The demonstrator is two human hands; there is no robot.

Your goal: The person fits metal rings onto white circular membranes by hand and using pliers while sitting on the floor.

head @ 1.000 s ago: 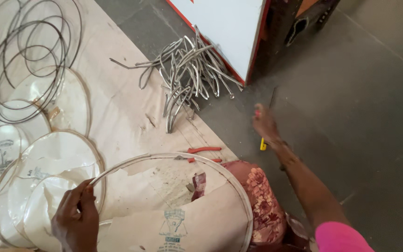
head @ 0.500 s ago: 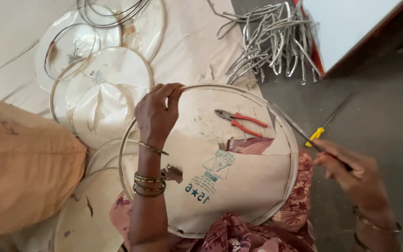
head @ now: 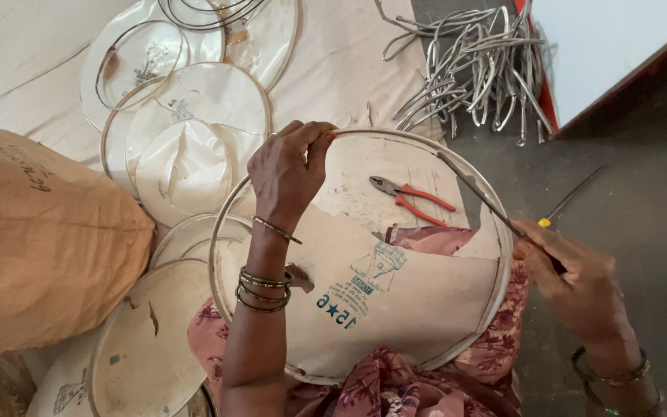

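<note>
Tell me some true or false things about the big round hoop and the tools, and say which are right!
1. The left hand grips the top rim of the big round hoop. True.
2. The red-handled pliers are in the right hand. False: they lie on the skin stretched inside the hoop, and the right hand holds a thin dark rod.
3. A pile of bent metal wires lies beyond the hoop. True.
4. The brown sack sits on top of the hoop. False: it lies apart, to the left of it.
</note>
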